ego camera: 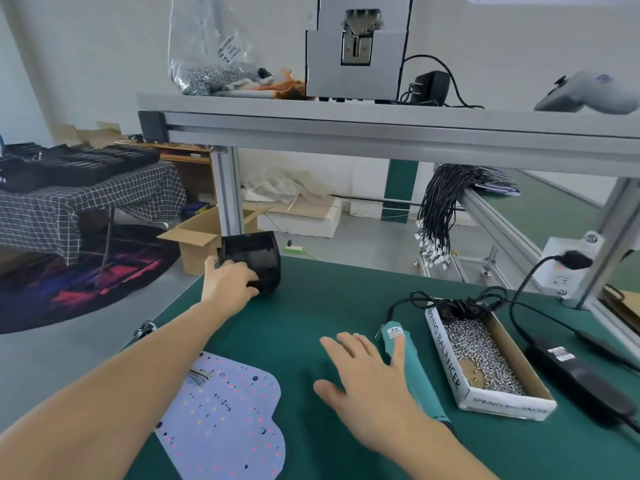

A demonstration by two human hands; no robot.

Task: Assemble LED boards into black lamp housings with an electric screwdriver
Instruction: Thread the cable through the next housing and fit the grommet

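Observation:
A black lamp housing [254,259] stands at the far left edge of the green bench mat [311,313]. My left hand [230,282] grips its near side, fingers curled around the lower rim. A white LED board [225,420] with small coloured dots and a short wire bundle lies flat near the front left, beside my left forearm. My right hand [367,386] hovers over the mat with fingers spread; its outer fingers lie across the teal electric screwdriver [412,362], which rests on the mat, cable running back.
A cardboard box of small screws [485,358] sits right of the screwdriver. A black power adapter [578,375] and cables lie at the far right, plugged into a socket [568,268]. An aluminium shelf [381,129] spans overhead. Black wire bundles [440,209] hang behind.

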